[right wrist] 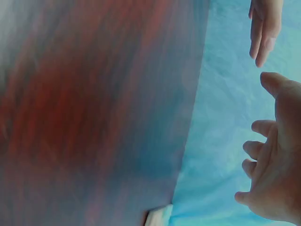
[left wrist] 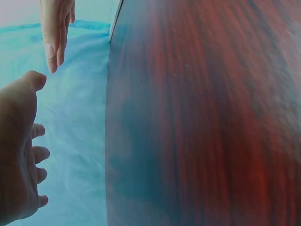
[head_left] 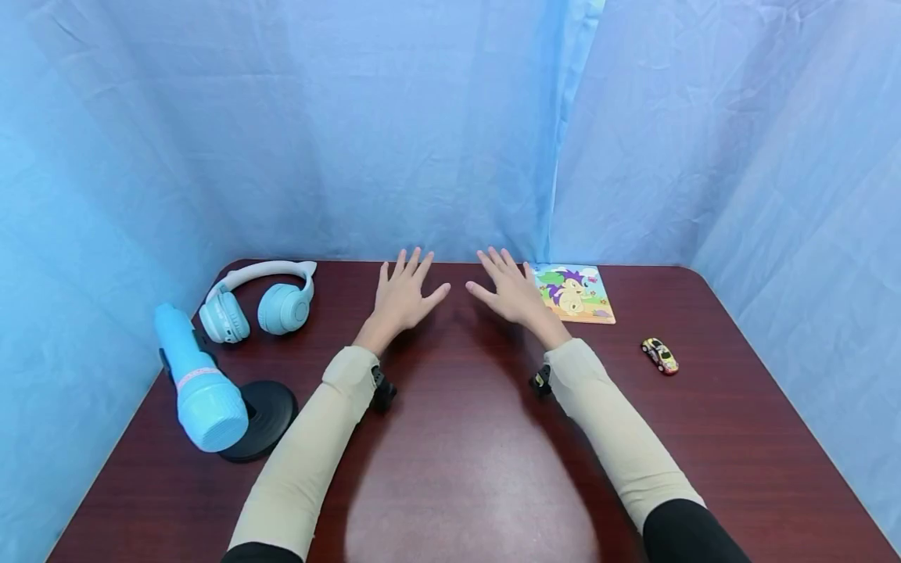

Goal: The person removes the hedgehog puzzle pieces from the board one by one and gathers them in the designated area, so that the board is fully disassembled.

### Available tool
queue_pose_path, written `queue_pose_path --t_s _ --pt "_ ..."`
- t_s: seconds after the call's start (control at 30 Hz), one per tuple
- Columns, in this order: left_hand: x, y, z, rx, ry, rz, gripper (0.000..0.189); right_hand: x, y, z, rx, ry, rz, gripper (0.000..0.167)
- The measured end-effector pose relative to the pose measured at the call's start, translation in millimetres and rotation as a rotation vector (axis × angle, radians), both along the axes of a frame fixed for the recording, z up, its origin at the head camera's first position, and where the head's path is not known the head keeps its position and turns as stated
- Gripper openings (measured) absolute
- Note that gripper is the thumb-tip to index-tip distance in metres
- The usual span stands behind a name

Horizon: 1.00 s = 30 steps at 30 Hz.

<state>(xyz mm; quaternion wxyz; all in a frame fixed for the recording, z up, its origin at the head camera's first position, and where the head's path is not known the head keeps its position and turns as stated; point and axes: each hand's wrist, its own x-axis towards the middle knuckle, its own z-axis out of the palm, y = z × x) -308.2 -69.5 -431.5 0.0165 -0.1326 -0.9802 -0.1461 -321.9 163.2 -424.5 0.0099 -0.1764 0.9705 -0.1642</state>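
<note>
My left hand point(head_left: 402, 299) is held over the far part of the table with its fingers spread and straight, holding nothing. Opposite it, my right hand point(head_left: 512, 294) has the same spread fingers and is likewise bare. The two thumbs point toward each other with a gap between them. Nearest to the right hand lies a square picture board point(head_left: 573, 294) with a cartoon hedgehog on it, partly covered by that hand and wrist. In the left wrist view the left hand point(left wrist: 18, 146) shows at the left edge; in the right wrist view the right hand point(right wrist: 280, 150) shows at the right.
Pale blue cat-ear headphones point(head_left: 284, 307) lie at the back left. In front of them a large blue toy microphone point(head_left: 211, 407) leans on a round black base point(head_left: 271, 422). A small toy car point(head_left: 660, 356) sits at the right. Blue curtains point(head_left: 422, 125) surround the dark wooden table point(head_left: 464, 469).
</note>
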Motion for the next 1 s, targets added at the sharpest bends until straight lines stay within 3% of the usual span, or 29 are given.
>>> queue_pose_path --t_s 0.23,0.5,0.8,1.0 --pt "-2.6 19.3 6.5 -0.007 -0.013 -0.022 0.082 -6.0 28 11.9 0.007 0.011 -0.028 0.079" --pt "1.2 53.7 5.5 0.039 -0.014 -0.077 0.079 -8.6 79 24.8 -0.026 -0.039 -0.046 0.079" --pt "6.9 95.9 -2.0 0.102 -0.023 -0.176 0.076 -16.7 143 17.2 -0.111 -0.154 -0.048 0.077" --pt "10.2 117.3 -5.4 0.176 -0.026 -0.224 0.074 -20.6 166 12.3 -0.174 -0.270 -0.053 0.083"
